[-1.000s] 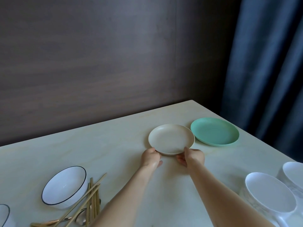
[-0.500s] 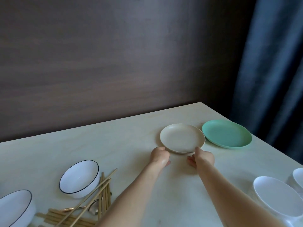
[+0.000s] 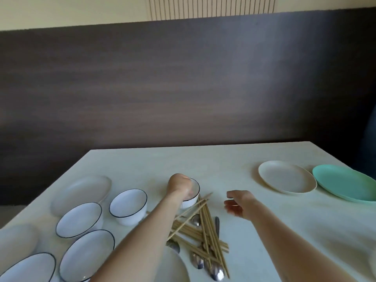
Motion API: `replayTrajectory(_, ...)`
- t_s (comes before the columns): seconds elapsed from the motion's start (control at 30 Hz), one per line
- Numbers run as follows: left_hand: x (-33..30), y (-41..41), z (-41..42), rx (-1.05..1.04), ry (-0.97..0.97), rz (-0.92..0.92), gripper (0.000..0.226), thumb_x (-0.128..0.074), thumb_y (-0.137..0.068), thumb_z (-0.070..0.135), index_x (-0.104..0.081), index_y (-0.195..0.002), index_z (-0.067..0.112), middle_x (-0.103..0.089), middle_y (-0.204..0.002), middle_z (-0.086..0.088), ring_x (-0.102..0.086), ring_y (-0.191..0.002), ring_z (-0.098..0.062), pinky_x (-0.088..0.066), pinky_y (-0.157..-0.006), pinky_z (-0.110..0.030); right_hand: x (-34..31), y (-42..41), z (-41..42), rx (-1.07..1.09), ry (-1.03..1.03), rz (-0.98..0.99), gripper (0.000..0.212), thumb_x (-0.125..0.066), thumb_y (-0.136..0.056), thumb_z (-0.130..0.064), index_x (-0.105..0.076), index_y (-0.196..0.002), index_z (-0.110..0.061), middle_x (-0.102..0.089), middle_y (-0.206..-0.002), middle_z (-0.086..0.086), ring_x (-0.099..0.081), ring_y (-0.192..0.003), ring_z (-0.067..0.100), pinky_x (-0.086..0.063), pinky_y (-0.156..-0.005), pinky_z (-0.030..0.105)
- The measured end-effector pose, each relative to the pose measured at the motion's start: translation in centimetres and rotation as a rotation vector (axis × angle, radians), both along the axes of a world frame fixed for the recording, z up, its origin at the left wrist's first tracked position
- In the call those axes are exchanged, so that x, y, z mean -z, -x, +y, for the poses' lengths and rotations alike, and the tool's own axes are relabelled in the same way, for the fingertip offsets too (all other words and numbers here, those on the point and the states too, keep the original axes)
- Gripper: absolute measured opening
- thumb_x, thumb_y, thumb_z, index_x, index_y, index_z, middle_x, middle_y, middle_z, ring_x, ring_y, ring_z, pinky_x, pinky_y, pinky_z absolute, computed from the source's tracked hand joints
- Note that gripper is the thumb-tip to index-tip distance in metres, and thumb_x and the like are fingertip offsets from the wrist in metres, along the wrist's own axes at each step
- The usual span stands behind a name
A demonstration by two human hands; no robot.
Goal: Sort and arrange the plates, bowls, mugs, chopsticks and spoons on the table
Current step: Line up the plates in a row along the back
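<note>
The pale table (image 3: 254,231) carries everything. At its far right lie a green plate (image 3: 343,185) and, just beside it, a cream plate (image 3: 286,177); a grey plate (image 3: 81,193) sits at the left. Near that, four black-rimmed white bowls (image 3: 128,206) cluster toward the left edge. A fifth small bowl (image 3: 193,193) stands at the centre, and the left hand (image 3: 179,187) grips it, fingers curled over its near rim. Just in front of that bowl a loose pile of chopsticks (image 3: 205,231) lies crossed over several metal spoons (image 3: 215,271). The right hand (image 3: 237,202) hovers above the table right of the pile, fingers loosely spread, holding nothing.
</note>
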State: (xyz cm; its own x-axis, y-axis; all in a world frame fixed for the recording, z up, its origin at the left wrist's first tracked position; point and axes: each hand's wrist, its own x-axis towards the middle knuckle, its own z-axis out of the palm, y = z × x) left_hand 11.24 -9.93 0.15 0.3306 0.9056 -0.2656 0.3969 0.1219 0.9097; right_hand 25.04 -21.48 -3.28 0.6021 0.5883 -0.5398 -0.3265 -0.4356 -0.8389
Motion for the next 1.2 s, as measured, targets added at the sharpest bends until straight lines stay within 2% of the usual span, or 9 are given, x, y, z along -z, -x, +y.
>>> replayTrajectory(0.2, -0.1, 9.5, 3.1, -0.068, 0.062, 0.000, 0.036, -0.037, -0.084, -0.006, -0.034, -0.056, 0.016, -0.037, -0.047, -0.003, -0.039, -0.032, -0.015, -0.032, -0.036, -0.012, 0.1, 7.6, 5.5, -0.056, 0.036, -0.035, 0.028, -0.053, -0.094, -0.019, -0.048, -0.072, -0.004, -0.051, -0.060, 0.012, -0.047, -0.034, 0.018, -0.042, -0.033, 0.017)
replayTrajectory(0.37, 0.4, 14.8, 5.8, -0.144, 0.116, -0.030, 0.032, -0.045, -0.092, -0.003, -0.044, -0.064, 0.012, -0.050, -0.074, -0.012, -0.052, -0.068, -0.026, -0.048, -0.056, -0.027, 0.8, 10.6, 8.4, 0.036, 0.088, -0.070, 0.026, -0.050, -0.096, -0.021, -0.052, -0.082, 0.001, -0.054, -0.057, 0.013, -0.044, -0.017, 0.016, -0.041, -0.028, 0.019)
replayTrajectory(0.47, 0.4, 16.3, 7.1, -0.119, 0.173, -0.024, 0.037, -0.039, -0.092, -0.006, -0.032, -0.063, 0.016, -0.033, -0.066, -0.006, -0.032, -0.056, -0.018, -0.014, -0.054, -0.028, 0.8, 10.5, 8.9, 0.026, 0.220, -0.157, 0.026, -0.043, -0.089, -0.004, -0.050, -0.064, -0.001, -0.048, -0.032, 0.011, -0.039, -0.014, 0.018, -0.037, -0.027, 0.017)
replayTrajectory(0.53, 0.2, 17.3, 7.6, -0.110, 0.182, -0.015, 0.039, -0.038, -0.093, -0.008, -0.030, -0.064, 0.017, -0.027, -0.064, -0.002, -0.017, -0.059, -0.020, -0.012, -0.077, -0.039, 0.7, 10.6, 9.2, 0.025, 0.288, -0.207, 0.026, -0.039, -0.082, 0.000, -0.045, -0.057, -0.004, -0.038, -0.022, 0.006, -0.034, -0.012, 0.018, -0.037, -0.029, 0.018)
replayTrajectory(0.6, 0.1, 17.9, 7.8, -0.114, 0.196, -0.029, 0.039, -0.036, -0.093, -0.008, -0.030, -0.064, 0.017, -0.026, -0.065, -0.002, -0.016, -0.060, -0.020, -0.006, -0.071, -0.036, 0.8, 10.6, 9.2, 0.045, 0.302, -0.225, 0.018, -0.037, -0.078, -0.001, -0.047, -0.063, -0.004, -0.037, -0.024, 0.005, -0.032, -0.015, 0.016, -0.039, -0.032, 0.019)
replayTrajectory(0.8, -0.5, 18.4, 6.7, -0.048, 0.218, -0.017, 0.032, -0.039, -0.095, -0.002, -0.036, -0.067, 0.014, -0.039, -0.067, -0.006, -0.040, -0.057, -0.018, -0.037, -0.048, -0.023, 1.0, 10.7, 8.1, 0.026, 0.293, -0.227, 0.012, -0.037, -0.081, -0.001, -0.044, -0.073, -0.007, -0.040, -0.053, 0.010, -0.036, -0.029, 0.013, -0.040, -0.040, 0.020)
replayTrajectory(0.97, -1.3, 18.4, 4.1, 0.061, 0.137, 0.058, 0.010, -0.044, -0.095, 0.008, -0.053, -0.095, 0.004, -0.059, -0.096, -0.016, -0.060, -0.079, -0.028, -0.053, -0.079, -0.035, -0.7, 11.5, 5.6, -0.150, 0.323, -0.376, 0.017, -0.053, -0.086, -0.013, -0.047, -0.071, -0.008, -0.044, -0.051, 0.007, -0.044, -0.030, 0.015, -0.039, -0.040, 0.017)
replayTrajectory(1.03, -1.8, 18.4, 3.1, 0.103, 0.107, 0.079, 0.026, -0.044, -0.096, 0.011, -0.053, -0.117, -0.002, -0.062, -0.103, -0.018, -0.063, -0.083, -0.028, -0.053, -0.081, -0.034, -1.5, 12.3, 4.0, -0.264, 0.348, -0.362, 0.026, -0.058, -0.089, -0.020, -0.047, -0.069, -0.009, -0.044, -0.043, 0.004, -0.041, -0.021, 0.013, -0.037, -0.035, 0.012)
replayTrajectory(1.2, -3.2, 18.9, -0.2, 0.189, 0.077, 0.127, 0.026, -0.043, -0.095, 0.012, -0.053, -0.114, 0.000, -0.065, -0.097, -0.014, -0.066, -0.086, -0.030, -0.054, -0.082, -0.035, -2.1, 15.4, 0.1, -0.627, 0.571, -0.441, 0.029, -0.058, -0.090, -0.034, -0.054, -0.073, -0.011, -0.057, -0.055, 0.002, -0.052, -0.029, 0.009, -0.041, -0.033, 0.013)
